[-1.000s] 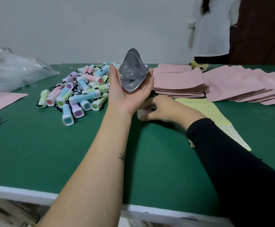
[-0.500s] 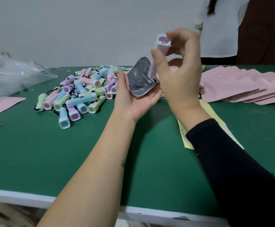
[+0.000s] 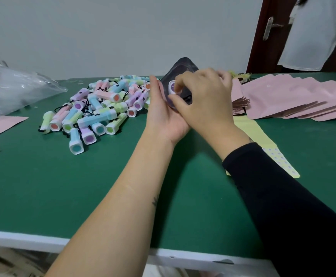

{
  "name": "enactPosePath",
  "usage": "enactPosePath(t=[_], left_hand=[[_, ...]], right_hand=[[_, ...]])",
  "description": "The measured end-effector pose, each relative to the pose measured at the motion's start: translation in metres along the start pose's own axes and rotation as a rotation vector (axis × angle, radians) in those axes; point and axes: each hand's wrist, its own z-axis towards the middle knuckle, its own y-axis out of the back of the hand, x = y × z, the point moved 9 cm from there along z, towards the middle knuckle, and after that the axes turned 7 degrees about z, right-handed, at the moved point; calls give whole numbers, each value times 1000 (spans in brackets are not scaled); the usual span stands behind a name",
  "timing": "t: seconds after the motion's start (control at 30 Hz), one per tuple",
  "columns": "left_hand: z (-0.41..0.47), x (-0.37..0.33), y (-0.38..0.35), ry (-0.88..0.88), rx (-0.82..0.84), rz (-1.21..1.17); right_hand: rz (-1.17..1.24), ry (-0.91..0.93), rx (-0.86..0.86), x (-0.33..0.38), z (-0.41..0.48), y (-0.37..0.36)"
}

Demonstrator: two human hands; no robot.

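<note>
My left hand (image 3: 164, 114) holds an opened pouch (image 3: 180, 69), silver-grey inside, upright above the green table (image 3: 83, 186). My right hand (image 3: 205, 100) pinches a small purple flashlight (image 3: 172, 87) at the pouch's mouth, lens end facing me. The flashlight's body sits partly inside the pouch, hidden behind my fingers. A pile of pastel flashlights (image 3: 95, 110) in pink, blue, green and purple lies on the table to the left of my hands.
Stacks of flat pink pouches (image 3: 295, 98) spread across the right back of the table. A yellow sheet (image 3: 263, 140) lies under my right forearm. A clear plastic bag (image 3: 13, 88) sits far left. A person in white (image 3: 319, 33) stands behind by a door.
My right hand picked a purple flashlight off the table, lifted it high, then brought it down into the pouch mouth. My left hand kept holding the pouch open.
</note>
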Motion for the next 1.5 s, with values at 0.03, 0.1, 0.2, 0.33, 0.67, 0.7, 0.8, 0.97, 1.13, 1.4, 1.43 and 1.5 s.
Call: enactPosePath(t=[0.03,0.1,0.2,0.33,0.67,0.7,0.8,0.97,1.13,1.4,1.43,1.5], left_hand=[[-1,0,1,-11,-28,24],[-1,-2,4,-44,-75,33],[-2,2,2,-1,-22,-95],[-3,1,-15,51,126,-80],[-1,-6,-14,32,113,-85],[-1,-4,-14,44,104,-68],[-3,4,-20,89,141,-30],[-8,14,-25,221,228,53],[0,-16,13,-15,-163,551],[-3,-55,30,-335,-317,1103],[-4,-54,28,-348,-296,1082],[-4,-50,26,-344,-255,1021]], right_hand=[[-59,-15,54,-2,1,-4],[-156,-14,176,-2,0,-15],[-83,-17,133,-2,4,-9],[249,-219,-164,-32,6,22],[427,-627,174,-114,-24,-35],[432,-600,192,-110,-23,-38],[616,-623,216,-102,-21,-45],[836,-771,98,-115,-25,-35],[768,-693,118,-123,-24,-21],[1086,-781,336,-118,-29,-33],[1104,-794,341,-117,-31,-34],[1174,-820,307,-115,-31,-33]])
